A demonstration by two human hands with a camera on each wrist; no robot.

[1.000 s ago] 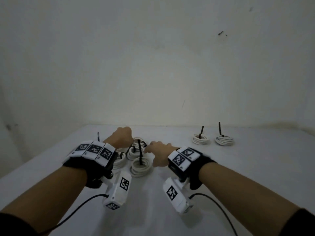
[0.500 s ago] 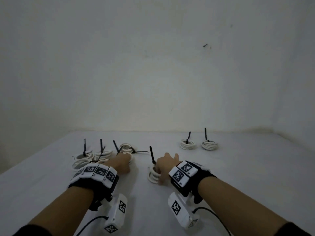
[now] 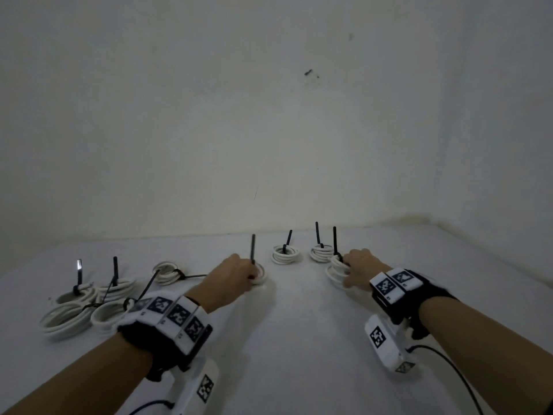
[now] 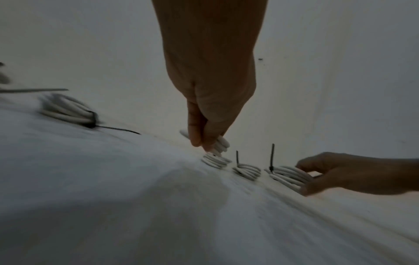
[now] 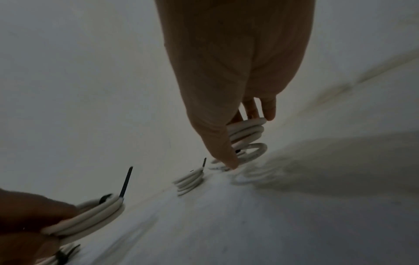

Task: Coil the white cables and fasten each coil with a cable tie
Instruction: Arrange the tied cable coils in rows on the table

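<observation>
Lighting dim and flat throughout, with a grey-green cast. Both wrist views show motion blur and soft focus; straight edges bow from wide-angle distortion. Soft shadows lie on the table.

We saw white cable coils sheathed in smooth plastic with a faint satin sheen, their turns rounded and even. The black cable ties looked like thin, stiff plastic, matt for the most part, though one tie at the far left caught a bright glint. The table seemed covered in a matt white cloth, softly creased. The wall behind was matt painted plaster, scuffed in places.
</observation>
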